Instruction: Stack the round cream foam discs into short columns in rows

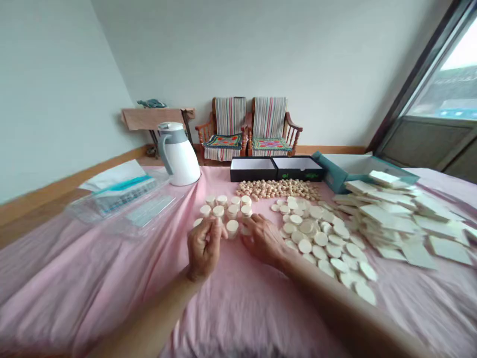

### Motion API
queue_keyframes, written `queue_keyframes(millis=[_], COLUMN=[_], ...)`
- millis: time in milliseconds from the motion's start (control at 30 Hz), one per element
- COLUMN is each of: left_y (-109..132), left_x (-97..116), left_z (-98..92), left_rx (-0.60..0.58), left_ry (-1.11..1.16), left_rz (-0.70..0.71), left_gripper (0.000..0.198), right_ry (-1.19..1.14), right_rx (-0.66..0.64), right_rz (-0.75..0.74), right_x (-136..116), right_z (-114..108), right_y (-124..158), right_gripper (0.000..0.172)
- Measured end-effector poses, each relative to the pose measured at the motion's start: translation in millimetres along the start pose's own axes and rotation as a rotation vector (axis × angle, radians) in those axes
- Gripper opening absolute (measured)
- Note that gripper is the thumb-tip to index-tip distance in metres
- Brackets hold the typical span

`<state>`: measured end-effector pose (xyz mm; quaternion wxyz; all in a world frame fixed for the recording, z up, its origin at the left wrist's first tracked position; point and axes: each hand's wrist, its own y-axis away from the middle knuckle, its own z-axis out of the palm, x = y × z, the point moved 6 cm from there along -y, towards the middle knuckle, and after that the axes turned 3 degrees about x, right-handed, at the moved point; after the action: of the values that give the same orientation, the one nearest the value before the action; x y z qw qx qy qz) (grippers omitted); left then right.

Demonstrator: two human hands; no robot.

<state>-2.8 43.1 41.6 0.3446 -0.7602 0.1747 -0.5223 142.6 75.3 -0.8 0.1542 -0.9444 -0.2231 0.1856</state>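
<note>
Short stacks of pale round wooden discs (232, 226) stand in rows on the pink cloth. At the front left of these rows is my left hand (204, 247), closed, with thumb and fingers pressed together; whatever is between them is hidden. My right hand (264, 239) rests at the front right corner, its fingers curled against a disc stack (245, 230) that they partly cover. A spread pile of loose wooden discs (320, 238) lies just right of that hand.
Small wooden beads (278, 189) lie behind the discs, before two black boxes (253, 170). Square pale boards (395, 214) are heaped at right by a teal box (337, 174). A white jug (182, 159) and clear plastic packaging (122, 199) occupy the left.
</note>
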Motion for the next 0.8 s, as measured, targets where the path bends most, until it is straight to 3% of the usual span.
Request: queue_keyframes(millis=[167,400,633,800], left_y=[0,1,7,18], left_x=[-1,2,11,18], left_z=[-0.1,1.5,12.9,36.2], left_rx=[-0.007,-0.029,-0.178,-0.409], left_ry=[0.000,0.000,-0.088,-0.241], left_rz=[-0.003,0.033,0.222,0.350], left_gripper=[0.039,0.038,0.038,0.021], right_ry=[0.007,-0.013,0.017,0.119], right_rx=[-0.028,0.028,0.231,0.461], right_rz=[0.026,0.038,0.249,0.355], right_x=[6,15,98,147], right_z=[-4,-22,-68,-85], right_y=[1,1,4,26], right_gripper=[0.046,0.025,0.020,0.023])
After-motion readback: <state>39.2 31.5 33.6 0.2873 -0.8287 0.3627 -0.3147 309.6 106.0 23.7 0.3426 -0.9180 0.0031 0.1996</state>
